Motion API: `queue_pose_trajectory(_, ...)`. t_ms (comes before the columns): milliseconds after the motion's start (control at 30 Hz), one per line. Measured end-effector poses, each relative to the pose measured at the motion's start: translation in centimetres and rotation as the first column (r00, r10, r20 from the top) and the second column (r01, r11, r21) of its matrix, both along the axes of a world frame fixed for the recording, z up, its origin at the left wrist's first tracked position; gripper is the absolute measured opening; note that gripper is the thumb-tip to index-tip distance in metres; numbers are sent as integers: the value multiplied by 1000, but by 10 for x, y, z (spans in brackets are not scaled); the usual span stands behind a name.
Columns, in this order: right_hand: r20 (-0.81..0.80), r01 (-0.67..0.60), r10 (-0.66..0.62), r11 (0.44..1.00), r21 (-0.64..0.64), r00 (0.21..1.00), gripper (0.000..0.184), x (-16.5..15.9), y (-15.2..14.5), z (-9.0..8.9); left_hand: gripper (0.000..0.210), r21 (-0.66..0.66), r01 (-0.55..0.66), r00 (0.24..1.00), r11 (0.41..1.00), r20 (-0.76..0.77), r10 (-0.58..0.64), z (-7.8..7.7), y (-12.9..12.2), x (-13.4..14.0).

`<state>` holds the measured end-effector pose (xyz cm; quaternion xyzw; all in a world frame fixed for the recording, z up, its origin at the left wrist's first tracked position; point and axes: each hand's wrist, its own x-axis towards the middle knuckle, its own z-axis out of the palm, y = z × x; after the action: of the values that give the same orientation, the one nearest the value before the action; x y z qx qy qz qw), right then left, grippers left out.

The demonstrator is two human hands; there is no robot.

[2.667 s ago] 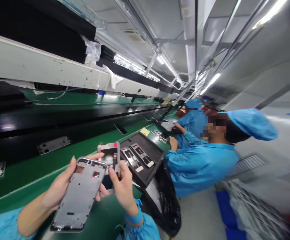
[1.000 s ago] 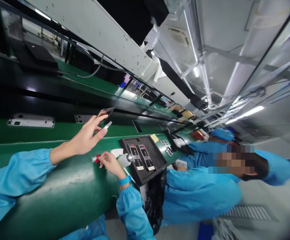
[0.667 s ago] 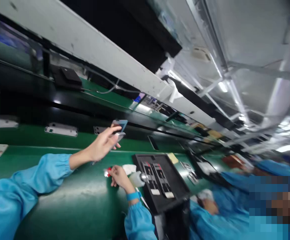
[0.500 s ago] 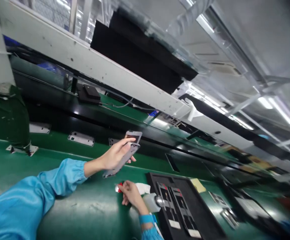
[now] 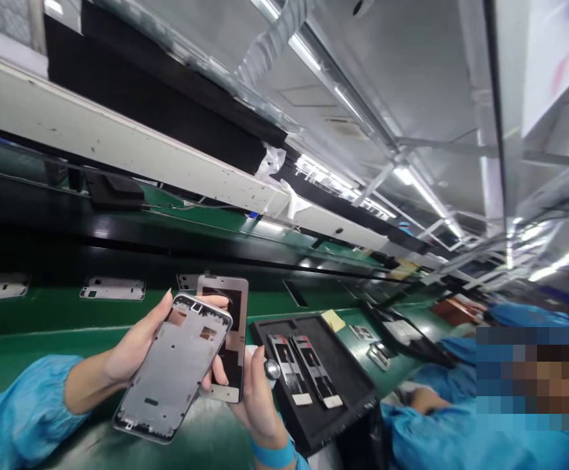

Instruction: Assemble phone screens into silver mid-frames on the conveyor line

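Observation:
My left hand (image 5: 130, 349) is closed around the edge of a grey phone frame (image 5: 169, 375), tilted with its cut-outs facing me. Behind it is a phone screen panel (image 5: 236, 326) with a pale border and a dark middle; my left fingers pass between the two pieces. My right hand (image 5: 262, 405) grips this panel at its lower right edge, thumb alongside and the other fingers mostly hidden behind. Just beside the right thumb, the metal cap (image 5: 272, 369) of a bottle shows.
A black foam tray (image 5: 333, 365) with two phone panels lies to the right, a yellow note (image 5: 333, 320) at its far edge. Several phone frames (image 5: 112, 288) stand along the back. A co-worker in blue sleeves (image 5: 426, 418) sits at the right.
My left hand has brought the frame and panel nearer and lower. My right hand has left the small red item on the bench and now grips the panel. The view has swung right.

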<state>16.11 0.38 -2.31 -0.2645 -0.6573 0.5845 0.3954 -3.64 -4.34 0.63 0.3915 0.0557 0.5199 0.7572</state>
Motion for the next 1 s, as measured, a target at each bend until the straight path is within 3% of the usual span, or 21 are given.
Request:
queue_pose_trajectory(100,-99,-273,256,931,-242,962,76,-7,-11,5,89,-2,24,998,1000,-50,-24,-4,-2,1)
queue_pose_trajectory(167,-126,-270,244,926,-265,962,74,-8,-14,1,87,-15,28,998,1000,-50,-28,-6,-2,0)
queue_pose_trajectory(233,-120,-184,159,953,-241,980,75,-3,-14,-9,86,-37,9,1000,999,-22,-10,-4,-1,0)
queue_pose_trajectory(333,-82,-50,36,983,-175,996,82,19,-14,-29,88,-54,-39,999,998,6,40,6,-1,0)
queue_pose_trajectory(467,-34,14,-17,996,-87,999,73,52,-14,-49,85,-34,-41,999,999,22,42,18,-3,1)
queue_pose_trajectory(667,-174,90,-73,992,91,982,66,64,-19,-37,64,-9,-126,989,992,74,126,13,0,3)
queue_pose_trajectory(733,-100,145,-127,967,208,987,66,65,-20,-28,63,-3,-171,984,985,41,171,10,4,3)
queue_pose_trajectory(867,124,152,-256,831,536,959,68,63,-17,-12,64,8,-391,918,921,-74,390,4,18,1)
queue_pose_trajectory(1000,213,68,-243,794,604,946,67,56,-12,-9,71,37,-485,867,874,-111,486,2,30,-4)
